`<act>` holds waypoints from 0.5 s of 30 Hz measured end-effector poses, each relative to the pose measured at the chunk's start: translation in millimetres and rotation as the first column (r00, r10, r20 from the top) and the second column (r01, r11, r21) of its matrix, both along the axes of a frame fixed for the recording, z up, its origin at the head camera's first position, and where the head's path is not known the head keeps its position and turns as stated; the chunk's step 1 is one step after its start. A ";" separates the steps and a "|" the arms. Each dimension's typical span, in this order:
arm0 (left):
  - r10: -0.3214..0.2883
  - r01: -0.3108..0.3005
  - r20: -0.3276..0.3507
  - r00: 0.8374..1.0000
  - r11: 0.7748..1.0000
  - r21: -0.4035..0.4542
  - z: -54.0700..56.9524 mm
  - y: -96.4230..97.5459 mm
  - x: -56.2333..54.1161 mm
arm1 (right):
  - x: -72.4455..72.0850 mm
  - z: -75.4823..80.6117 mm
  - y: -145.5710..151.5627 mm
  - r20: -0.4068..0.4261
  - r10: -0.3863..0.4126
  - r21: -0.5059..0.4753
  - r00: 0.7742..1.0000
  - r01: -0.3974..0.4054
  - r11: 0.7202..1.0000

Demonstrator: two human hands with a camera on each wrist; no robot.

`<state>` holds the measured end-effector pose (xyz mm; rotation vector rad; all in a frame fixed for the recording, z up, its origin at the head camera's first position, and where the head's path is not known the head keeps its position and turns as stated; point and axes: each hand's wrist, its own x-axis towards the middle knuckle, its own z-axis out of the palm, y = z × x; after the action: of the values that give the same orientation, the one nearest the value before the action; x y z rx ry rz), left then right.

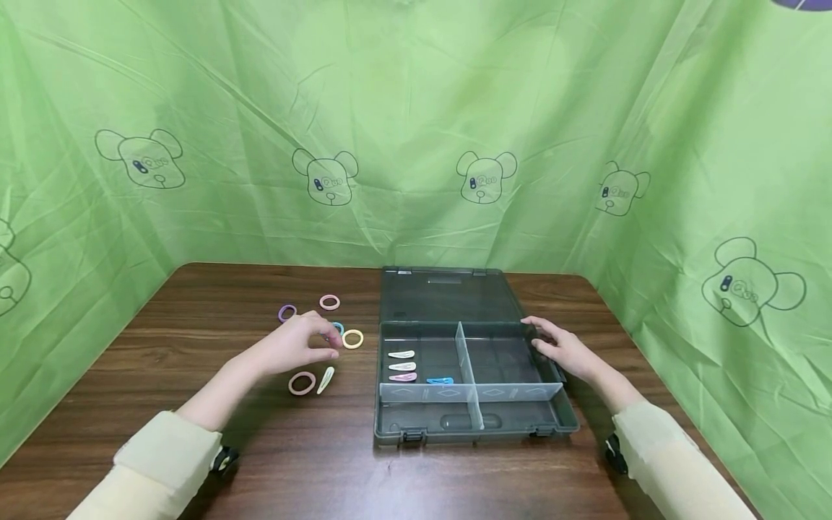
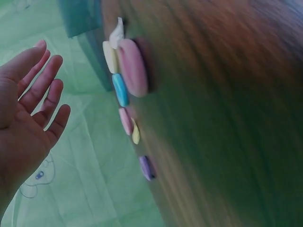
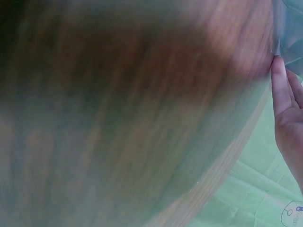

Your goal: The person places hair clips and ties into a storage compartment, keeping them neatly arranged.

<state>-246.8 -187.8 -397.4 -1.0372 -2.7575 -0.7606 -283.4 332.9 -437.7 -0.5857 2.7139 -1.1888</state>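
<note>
My left hand (image 1: 302,341) hovers over the table's left part with loosely bent fingers and nothing in them. Around it lie a purple hair tie (image 1: 286,312), a pink one (image 1: 329,302), a yellow one (image 1: 353,339), a partly covered blue one (image 2: 120,90) and a dusty-pink one (image 1: 302,383). A cream snap hair clip (image 1: 326,380) lies beside the last. A small yellow clip (image 2: 136,132) shows in the left wrist view. My right hand (image 1: 564,354) touches the right edge of a grey see-through divided box (image 1: 481,436), fingers fairly straight.
The box's lid (image 1: 448,295) lies folded back behind it. In its back left compartment sit two whitish clips (image 1: 402,367), a pink clip (image 1: 403,377) and a blue clip (image 1: 440,380). Clear dividers (image 1: 466,354) split the box. A green curtain (image 1: 416,217) surrounds the wooden table.
</note>
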 end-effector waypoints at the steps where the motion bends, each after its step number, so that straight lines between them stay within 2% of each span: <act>1: 0.001 -0.001 0.004 1.000 1.000 -0.001 -2.1 -1.5 -0.2 | -2.3 -3.5 2.1 -0.001 -0.004 -0.002 1.000 0.004 1.000; 5: -0.011 0.011 0.005 1.000 1.000 -0.018 -10.6 -7.5 -1.6 | -4.1 -6.4 5.0 -0.002 -0.008 -0.003 1.000 0.008 1.000; 9: -0.049 0.049 -0.009 0.999 0.998 -0.028 -18.2 -12.1 -4.0 | -4.7 -7.4 5.2 -0.002 -0.010 0.003 1.000 0.010 1.000; 15: -0.047 0.051 0.062 0.997 0.997 -0.064 -24.8 -13.9 -4.4 | -4.0 -7.2 4.6 0.003 -0.003 -0.014 1.000 0.003 1.000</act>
<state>-251.2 -201.6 -422.2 -1.1156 -2.8357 -0.7233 -287.4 337.5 -444.9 -0.5820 2.7066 -1.2100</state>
